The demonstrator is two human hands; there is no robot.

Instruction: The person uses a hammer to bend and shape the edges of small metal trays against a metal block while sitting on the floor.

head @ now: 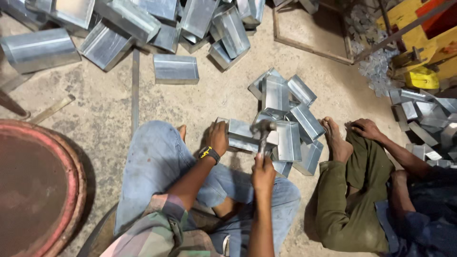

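Here, the person sits on the rough concrete floor (209,95) with both legs in pale blue jeans (152,162) spread forward. The left hand (218,137), with a black and yellow wristwatch (209,153) on the wrist, lies on the left end of a shiny folded sheet-metal box (243,134) and presses it down; the fingers are wrapped over its edge. The right hand (263,172) is closed around the handle of a dark metal hammer (263,131), whose head is just over the top of the same box, at its right part. I cannot tell if the head touches the metal. The box lies on the floor between the person's knees, near the middle of the view.

Just behind and to the right of the box there is a small heap of similar silver sheet-metal boxes (290,114), some upright and some tilted. A bigger pile of larger sheet-metal boxes (143,24) lies along the far edge of the floor, and one single box (176,69) lies apart from it. At the near left corner stands a round rusty-red drum lid (33,190). On the right side another person in olive green trousers (342,200) sits with a bare foot (335,140) near the heap, and their hand (366,128) rests on the knee.
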